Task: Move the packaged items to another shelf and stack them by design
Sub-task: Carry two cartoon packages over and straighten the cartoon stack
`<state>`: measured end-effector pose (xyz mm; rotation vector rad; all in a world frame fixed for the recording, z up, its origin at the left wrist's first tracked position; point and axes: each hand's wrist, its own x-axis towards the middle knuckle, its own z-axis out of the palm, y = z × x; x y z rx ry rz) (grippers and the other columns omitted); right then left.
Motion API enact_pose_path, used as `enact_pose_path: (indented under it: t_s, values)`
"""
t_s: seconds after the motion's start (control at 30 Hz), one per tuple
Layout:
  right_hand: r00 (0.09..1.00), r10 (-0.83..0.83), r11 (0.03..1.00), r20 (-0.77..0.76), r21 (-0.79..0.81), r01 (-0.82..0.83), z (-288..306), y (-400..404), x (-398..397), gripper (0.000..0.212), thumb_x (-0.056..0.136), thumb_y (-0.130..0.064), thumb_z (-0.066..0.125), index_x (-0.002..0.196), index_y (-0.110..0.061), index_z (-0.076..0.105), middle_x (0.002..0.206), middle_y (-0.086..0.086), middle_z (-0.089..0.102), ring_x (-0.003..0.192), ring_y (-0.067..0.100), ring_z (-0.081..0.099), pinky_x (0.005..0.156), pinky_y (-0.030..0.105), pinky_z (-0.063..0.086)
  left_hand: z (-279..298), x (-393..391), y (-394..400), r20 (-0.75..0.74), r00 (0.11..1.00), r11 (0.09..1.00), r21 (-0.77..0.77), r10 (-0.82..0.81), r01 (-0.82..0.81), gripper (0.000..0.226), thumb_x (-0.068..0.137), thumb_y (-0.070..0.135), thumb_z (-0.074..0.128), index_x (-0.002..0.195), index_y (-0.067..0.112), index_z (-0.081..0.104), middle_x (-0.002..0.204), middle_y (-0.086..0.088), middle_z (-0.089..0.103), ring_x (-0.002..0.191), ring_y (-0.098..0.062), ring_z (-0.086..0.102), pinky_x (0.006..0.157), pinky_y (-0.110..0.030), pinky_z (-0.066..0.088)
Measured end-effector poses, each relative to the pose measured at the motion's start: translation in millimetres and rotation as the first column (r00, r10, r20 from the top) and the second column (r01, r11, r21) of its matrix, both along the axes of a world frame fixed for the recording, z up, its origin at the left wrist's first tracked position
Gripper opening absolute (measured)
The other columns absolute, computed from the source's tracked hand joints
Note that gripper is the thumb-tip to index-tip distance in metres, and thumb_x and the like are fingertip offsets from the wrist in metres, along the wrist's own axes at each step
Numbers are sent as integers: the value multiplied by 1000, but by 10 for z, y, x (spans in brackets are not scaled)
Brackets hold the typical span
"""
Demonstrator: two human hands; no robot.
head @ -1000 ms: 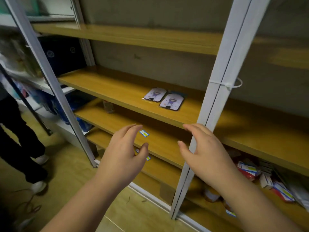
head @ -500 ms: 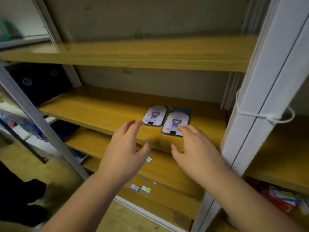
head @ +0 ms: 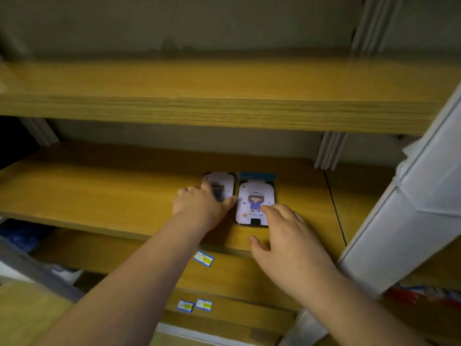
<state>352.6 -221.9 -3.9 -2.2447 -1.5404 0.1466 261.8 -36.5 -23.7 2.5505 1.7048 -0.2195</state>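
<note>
Left fingers (head: 212, 189) lie over left pack (head: 220, 184), thumb at its near right corner; grasp or mere touch, cannot tell, blurred. Left hand (head: 199, 206) at 9 o'clock of right pack (head: 255, 199). Right fingertips (head: 268, 209) rest straight on right pack's lower half, thumb spread toward 7 o'clock on shelf (head: 99, 191); right hand (head: 289, 243) released, pressing. Packs flat, side by side, touching, on middle shelf. Small labels (head: 203, 258) on lower shelf edges, 6 o'clock of packs. White post (head: 411, 208) at 3 o'clock.
</note>
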Motion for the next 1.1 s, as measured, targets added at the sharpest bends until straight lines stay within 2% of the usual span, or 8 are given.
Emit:
enact_pose_path:
  t_s: [0.17,0.33,0.5,0.63,0.73,0.8,0.9,1.1]
  values:
    - [988,-156,987,1,-34,156,-28,135,-46,68,93,-54,53,151,-23,33,145,-7,42,134,13,36,109,28,34,-71,11,201,135,988,997,28,-77,74,94,75,82,48,144,18,38,134,-21,55,123,-39,51,96,-42,44]
    - [953,-303,942,3,-153,300,-92,179,-84,77,91,-65,48,152,-23,28,146,-3,43,135,18,37,109,34,37,-22,-267,373,325,941,995,-5,-90,97,117,60,72,75,154,26,21,137,-16,42,124,-39,53,90,-39,48]
    - [896,-431,860,111,-250,445,-123,315,-154,86,87,-78,35,149,-18,28,139,9,51,125,27,47,99,39,44,-28,-553,481,486,871,990,-75,-66,117,107,62,71,78,149,29,32,137,-13,41,119,-37,54,79,-36,43]
    - [847,-473,805,243,-270,528,-146,565,-173,94,85,-84,27,149,-15,30,141,14,50,124,31,48,93,41,44,-67,-740,530,780,626,960,-193,25,201,76,80,45,80,142,19,44,129,-11,60,116,-33,59,93,-42,51]
    - [823,-490,761,288,-319,565,-173,768,-187,106,81,-88,25,154,-11,22,147,17,43,129,33,44,97,45,42,-67,-803,464,883,425,918,-319,199,235,72,88,30,76,147,21,38,105,7,65,92,-9,68,74,-27,54]
    - [817,-491,749,302,-333,573,-203,854,-186,110,80,-89,29,156,-10,18,149,18,41,130,34,44,99,46,42,-71,-832,429,906,328,898,-357,267,256,67,92,24,72,149,24,36,106,7,63,81,0,68,62,-17,50]
    - [819,-518,759,249,-309,574,-208,891,-131,110,74,-86,46,151,-10,27,145,16,46,127,34,47,95,44,44,-58,-882,407,908,263,874,-395,326,282,61,95,15,67,146,30,38,120,-3,63,85,-14,73,62,-24,55]
    - [818,-572,771,64,-298,563,-146,830,-62,126,52,-84,73,147,-11,33,142,16,47,126,34,49,96,43,48,-31,-933,357,801,174,707,-590,573,388,53,90,9,70,137,24,50,106,-6,74,83,-17,77,62,-30,60]
